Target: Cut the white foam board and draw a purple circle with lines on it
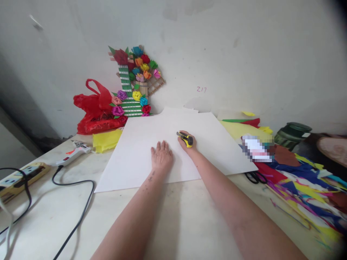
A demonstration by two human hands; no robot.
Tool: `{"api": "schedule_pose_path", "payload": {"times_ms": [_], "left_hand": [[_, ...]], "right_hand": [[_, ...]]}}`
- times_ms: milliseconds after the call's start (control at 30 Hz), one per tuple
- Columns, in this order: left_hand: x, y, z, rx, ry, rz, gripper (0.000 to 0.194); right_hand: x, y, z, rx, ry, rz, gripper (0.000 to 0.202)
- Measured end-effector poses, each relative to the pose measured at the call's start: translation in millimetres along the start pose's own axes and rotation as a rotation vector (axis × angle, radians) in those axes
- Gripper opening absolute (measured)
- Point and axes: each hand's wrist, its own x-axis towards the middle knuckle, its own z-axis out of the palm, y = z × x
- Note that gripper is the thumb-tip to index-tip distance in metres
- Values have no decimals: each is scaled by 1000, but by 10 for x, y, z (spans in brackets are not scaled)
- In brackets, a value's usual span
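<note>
A large white board [135,159] lies flat on the table in front of me. My left hand [162,156] rests on it, palm down, with the fingers spread a little. To the right of it, my right hand [191,148] is closed round a yellow and black utility knife [187,139], whose front end points to the upper left. The hand and knife are over the middle of the board. Whether the blade is out, I cannot tell.
Left are a glue gun [72,156] with a black cord, a power strip [23,178] and a red plastic bag [94,112]. Paper flowers [137,65] on a craft frame lean on the wall. Right lie coloured paper scraps [306,191], black scissors [255,177] and a dark green jar [292,134].
</note>
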Motion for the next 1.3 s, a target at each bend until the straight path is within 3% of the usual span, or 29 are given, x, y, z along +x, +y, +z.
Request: {"api": "schedule_pose_path", "payload": {"times_ms": [1300], "left_hand": [[-8,6,-4,-9,19,3,50]], "right_hand": [[-526,-20,-313,-11,-12,-51,35]]}}
